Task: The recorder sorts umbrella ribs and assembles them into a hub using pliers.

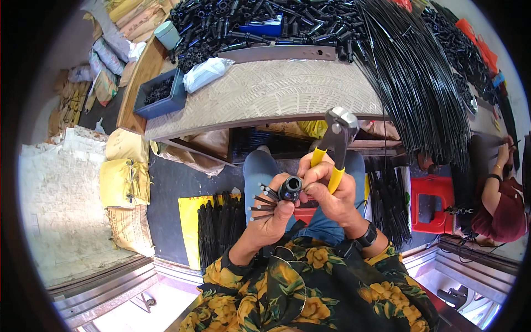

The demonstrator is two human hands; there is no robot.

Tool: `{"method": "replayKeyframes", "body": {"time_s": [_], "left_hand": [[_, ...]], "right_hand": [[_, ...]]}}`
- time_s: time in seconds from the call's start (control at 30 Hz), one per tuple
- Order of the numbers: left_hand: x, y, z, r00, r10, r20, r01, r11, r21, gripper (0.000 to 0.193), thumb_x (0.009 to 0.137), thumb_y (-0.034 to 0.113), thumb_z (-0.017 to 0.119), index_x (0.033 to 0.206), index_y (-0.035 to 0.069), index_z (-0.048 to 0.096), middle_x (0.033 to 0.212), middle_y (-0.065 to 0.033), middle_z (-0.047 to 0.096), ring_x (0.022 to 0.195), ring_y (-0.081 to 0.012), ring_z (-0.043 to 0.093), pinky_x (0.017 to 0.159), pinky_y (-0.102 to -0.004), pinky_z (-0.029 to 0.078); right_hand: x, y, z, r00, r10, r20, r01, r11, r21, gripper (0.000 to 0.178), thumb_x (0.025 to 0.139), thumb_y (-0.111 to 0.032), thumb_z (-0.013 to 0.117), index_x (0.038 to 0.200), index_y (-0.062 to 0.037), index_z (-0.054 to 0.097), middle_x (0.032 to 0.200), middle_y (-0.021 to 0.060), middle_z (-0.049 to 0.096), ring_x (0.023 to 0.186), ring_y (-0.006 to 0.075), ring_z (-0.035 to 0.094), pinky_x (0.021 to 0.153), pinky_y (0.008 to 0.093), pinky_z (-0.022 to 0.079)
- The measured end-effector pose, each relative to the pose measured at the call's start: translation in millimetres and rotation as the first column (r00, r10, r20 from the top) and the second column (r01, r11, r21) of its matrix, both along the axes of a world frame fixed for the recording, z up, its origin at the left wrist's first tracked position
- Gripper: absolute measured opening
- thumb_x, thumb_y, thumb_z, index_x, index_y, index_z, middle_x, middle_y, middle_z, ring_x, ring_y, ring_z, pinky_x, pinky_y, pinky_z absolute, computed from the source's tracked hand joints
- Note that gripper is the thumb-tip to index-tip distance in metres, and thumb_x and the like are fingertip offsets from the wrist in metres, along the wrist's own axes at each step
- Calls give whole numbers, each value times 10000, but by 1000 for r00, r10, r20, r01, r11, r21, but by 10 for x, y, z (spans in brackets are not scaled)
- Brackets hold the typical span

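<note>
My left hand (272, 226) is closed round a black hollow tube-shaped part (290, 188), its round open end facing up. Several thin grey rods (261, 208) fan out to the left from between that hand's fingers. Yellow-handled end-cutting pincers (338, 133) rest in my right hand (338, 200), jaws pointing away from me and handles spread apart. The thumb and forefinger of the right hand come together right beside the tube part; anything tiny between them is too small to make out. Both hands are above my lap.
Ahead stands a workbench (265, 88) heaped with black tubular parts (221, 27). A grey bin (160, 95) sits at its left, and long black rods (420, 83) hang over its right. Bundled rods (221, 227) stand by my legs. A red stool (431, 202) and another person (498, 205) are at right.
</note>
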State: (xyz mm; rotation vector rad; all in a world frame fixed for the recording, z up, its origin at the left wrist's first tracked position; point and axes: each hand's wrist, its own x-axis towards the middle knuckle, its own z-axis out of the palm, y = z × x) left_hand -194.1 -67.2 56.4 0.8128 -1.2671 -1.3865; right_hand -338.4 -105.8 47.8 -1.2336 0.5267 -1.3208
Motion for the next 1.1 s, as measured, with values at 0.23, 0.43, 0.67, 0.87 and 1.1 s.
{"method": "replayKeyframes", "body": {"time_s": [0.23, 0.43, 0.67, 0.87, 1.1], "left_hand": [[21, 4, 9, 1000, 8, 20, -8, 1000, -1, 433, 880, 398, 517, 1064, 7, 486, 867, -27, 503, 782, -81, 439, 696, -223, 371], [55, 3, -41, 999, 14, 52, -14, 1000, -10, 438, 874, 421, 520, 1042, 19, 480, 828, -12, 475, 760, -76, 417, 678, -220, 354], [20, 42, -58, 990, 92, 105, -88, 995, -35, 459, 866, 487, 482, 954, 38, 455, 794, -5, 449, 728, -82, 415, 642, -224, 349], [118, 27, -161, 982, 123, 143, -113, 990, -79, 513, 868, 505, 458, 1016, 14, 463, 793, -22, 463, 719, -93, 428, 631, -230, 363], [320, 28, -207, 994, 104, -23, -105, 993, -49, 538, 918, 485, 336, 1090, -5, 475, 772, -37, 477, 726, -93, 429, 679, -254, 352]], "right_hand": [[-208, -249, 277, 898, 18, -440, -173, 934, -313, 139, 733, -85, 672, 795, -14, 569, 861, 116, 527, 735, 200, 543, 653, 311, 443], [-223, -326, 422, 759, 27, -651, -346, 864, -366, 158, 693, -81, 687, 766, -23, 559, 805, 124, 555, 700, 266, 533, 626, 318, 426], [78, -20, 1, 953, -184, -240, 80, 919, -386, 84, 761, -74, 651, 776, -18, 590, 781, 80, 554, 697, 195, 523, 599, 299, 420], [170, 19, 1, 992, -62, -113, 39, 980, -193, 63, 789, -17, 624, 828, 26, 600, 853, 116, 514, 631, 118, 534, 556, 244, 437], [-582, -137, 352, 390, -611, -689, -322, 610, -724, 276, 606, -46, 608, 881, -35, 599, 940, 87, 519, 716, 210, 545, 592, 300, 451]]}}
